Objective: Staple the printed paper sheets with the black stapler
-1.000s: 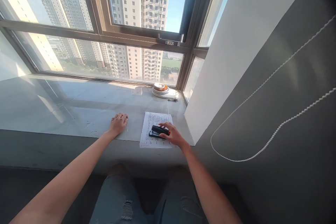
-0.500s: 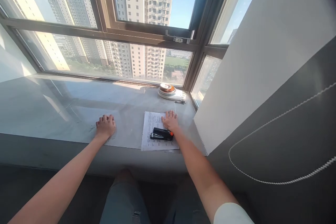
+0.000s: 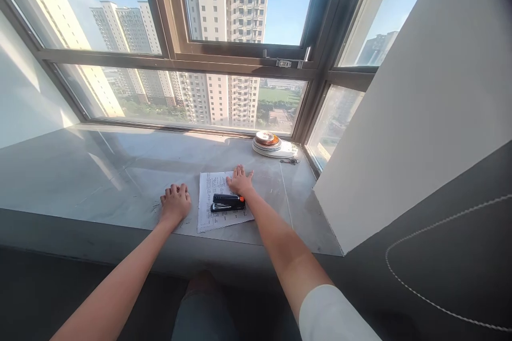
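My right hand [image 3: 240, 181] lies flat on the upper right part of a printed sheet of paper [image 3: 206, 213], thumb held out and the other fingers forward. A black stapler [image 3: 227, 203] with an orange-red spot at its right end rests on the same paper, just below that hand and close to the wrist. My left hand [image 3: 176, 205] rests on the sill left of the paper, apart from it, with its fingers curled in. Nothing shows in the left hand's fingers.
The pale stone windowsill [image 3: 132, 202] runs along a brown-framed window. Stacked round white and orange items [image 3: 266, 141] stand in its far right corner beside a small dark object, perhaps keys [image 3: 290, 161]. A white slanted wall [image 3: 380, 133] and a beaded cord [image 3: 416, 290] are right.
My right hand has slid left along the sill, and the paper and stapler have moved with it toward my left hand. The camera view has shifted. My left hand stays curled on the sill.
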A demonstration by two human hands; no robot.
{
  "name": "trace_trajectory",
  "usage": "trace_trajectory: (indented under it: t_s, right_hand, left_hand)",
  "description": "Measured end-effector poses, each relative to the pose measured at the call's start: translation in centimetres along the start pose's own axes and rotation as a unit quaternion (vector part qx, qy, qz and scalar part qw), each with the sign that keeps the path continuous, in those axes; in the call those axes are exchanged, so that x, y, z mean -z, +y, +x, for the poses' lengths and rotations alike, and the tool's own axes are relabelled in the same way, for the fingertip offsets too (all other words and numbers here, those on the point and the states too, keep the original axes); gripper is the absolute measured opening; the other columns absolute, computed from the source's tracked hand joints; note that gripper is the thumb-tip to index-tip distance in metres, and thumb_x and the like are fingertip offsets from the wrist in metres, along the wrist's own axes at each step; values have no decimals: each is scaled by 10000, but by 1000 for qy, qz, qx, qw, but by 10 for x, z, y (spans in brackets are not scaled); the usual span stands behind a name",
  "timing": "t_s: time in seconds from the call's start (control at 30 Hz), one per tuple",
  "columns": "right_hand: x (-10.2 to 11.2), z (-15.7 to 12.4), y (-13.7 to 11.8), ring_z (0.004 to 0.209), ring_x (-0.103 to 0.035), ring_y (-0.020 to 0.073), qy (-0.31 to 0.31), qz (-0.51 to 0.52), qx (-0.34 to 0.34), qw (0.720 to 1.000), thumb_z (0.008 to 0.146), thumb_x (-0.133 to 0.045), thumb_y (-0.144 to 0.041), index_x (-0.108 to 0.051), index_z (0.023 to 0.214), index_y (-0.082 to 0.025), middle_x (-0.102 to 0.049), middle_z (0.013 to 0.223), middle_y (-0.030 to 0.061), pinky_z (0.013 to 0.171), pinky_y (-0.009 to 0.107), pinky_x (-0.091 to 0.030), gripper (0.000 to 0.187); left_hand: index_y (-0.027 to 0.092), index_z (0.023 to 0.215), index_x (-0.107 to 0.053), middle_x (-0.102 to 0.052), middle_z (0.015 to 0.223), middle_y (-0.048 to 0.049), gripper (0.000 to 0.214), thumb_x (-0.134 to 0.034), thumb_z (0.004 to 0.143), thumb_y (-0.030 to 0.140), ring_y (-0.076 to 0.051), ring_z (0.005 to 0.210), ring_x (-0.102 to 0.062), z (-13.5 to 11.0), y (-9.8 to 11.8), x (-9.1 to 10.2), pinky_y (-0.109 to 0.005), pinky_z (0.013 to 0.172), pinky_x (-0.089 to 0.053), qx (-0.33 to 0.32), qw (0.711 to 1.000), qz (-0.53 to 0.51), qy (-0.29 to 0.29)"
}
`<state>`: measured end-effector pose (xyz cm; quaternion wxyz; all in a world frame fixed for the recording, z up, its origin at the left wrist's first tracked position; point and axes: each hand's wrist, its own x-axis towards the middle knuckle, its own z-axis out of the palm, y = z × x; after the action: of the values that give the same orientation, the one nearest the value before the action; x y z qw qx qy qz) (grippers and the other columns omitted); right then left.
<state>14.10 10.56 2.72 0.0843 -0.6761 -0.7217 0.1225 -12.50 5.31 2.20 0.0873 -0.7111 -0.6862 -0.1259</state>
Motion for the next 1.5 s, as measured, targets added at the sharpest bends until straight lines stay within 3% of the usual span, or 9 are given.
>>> trace_trajectory:
  t_s: [0.17, 0.43, 0.7, 0.83, 0.97, 1.07, 1.2, 1.33, 1.5]
  right_hand:
    - [2, -13, 1, 1562, 180, 232, 47, -28, 64, 996, 1037, -197, -413, -224, 1613, -69, 51, 1701, 94, 1209, 655, 88, 672]
    - [-2, -64, 16, 1579, -11, 244, 101, -26, 114, 988, 1044, -242, -292, -462, 1484, -179, -216, 1686, 82, 1220, 665, 9, 504]
    - [16, -110, 93, 1388, -381, 307, 157, -36, 10, 987, 1025, -328, -240, -621, 1275, -210, -494, 1465, 160, 1146, 576, -277, 386]
    - [26, -121, 108, 1274, -453, 332, 160, -35, -18, 986, 1020, -362, -262, -669, 1214, -205, -558, 1343, 179, 1059, 542, -349, 368]
    - [30, -132, 114, 1153, -545, 290, 201, 63, -33, 977, 1034, -337, -308, -687, 1191, -218, -653, 1162, 133, 1022, 492, -389, 394]
    - [34, -157, 122, 995, -608, 252, 249, 215, -5, 944, 1050, -290, -410, -703, 1095, -210, -685, 1032, 94, 913, 399, -465, 461]
    - [36, -203, 132, 920, -618, 225, 178, 327, 126, 919, 1007, -447, -552, -693, 1123, -246, -670, 1033, 60, 810, 337, -494, 410]
    - [29, -228, 133, 961, -599, 224, 123, 295, 189, 928, 889, -692, -501, -644, 1256, -266, -643, 1086, 54, 868, 343, -495, 439]
    - [22, -223, 127, 1017, -593, 231, 151, 288, 187, 927, 935, -624, -400, -657, 1240, -229, -633, 1114, 68, 957, 380, -473, 351]
  left_hand:
    - [190, 1147, -587, -523, 1265, -189, 307, -356, 976, 298, -355, 1159, -478, -1, 1, 1, -467, 884, -402, 2, 1000, 3, 1]
    - [200, 1121, -575, -521, 1262, -197, 295, -345, 966, 299, -373, 1171, -470, 0, 1, 6, -494, 904, -391, 7, 999, -41, -28]
    - [201, 1121, -576, -522, 1250, -196, 286, -359, 956, 289, -374, 1177, -465, 0, 1, 5, -502, 916, -389, 6, 999, -47, -14]
    - [198, 1098, -583, -525, 1233, -192, 281, -353, 959, 280, -363, 1172, -471, 0, 1, 5, -484, 911, -392, 10, 999, -47, -12]
    - [190, 1099, -598, -533, 1213, -196, 293, -356, 956, 269, -357, 1166, -481, -2, 6, 9, -472, 911, -397, 9, 999, -46, -7]
    - [183, 1097, -614, -546, 1182, -194, 299, -364, 948, 251, -352, 1157, -495, -3, 5, 11, -462, 915, -408, -1, 999, -47, 5]
    - [175, 1102, -638, -576, 1136, -189, 305, -399, 914, 168, -342, 1150, -518, -6, 4, 12, -446, 949, -426, -51, 995, -73, 48]
    - [194, 982, -654, -624, 1070, -154, 302, -403, 867, 72, -299, 1087, -585, -22, 49, 14, -398, 924, -474, -110, 970, -207, 63]
    - [202, 1050, -626, -696, 1069, -79, 257, -392, 948, 170, -213, 1037, -649, -54, 151, 10, -347, 938, -510, -211, 852, -479, 6]
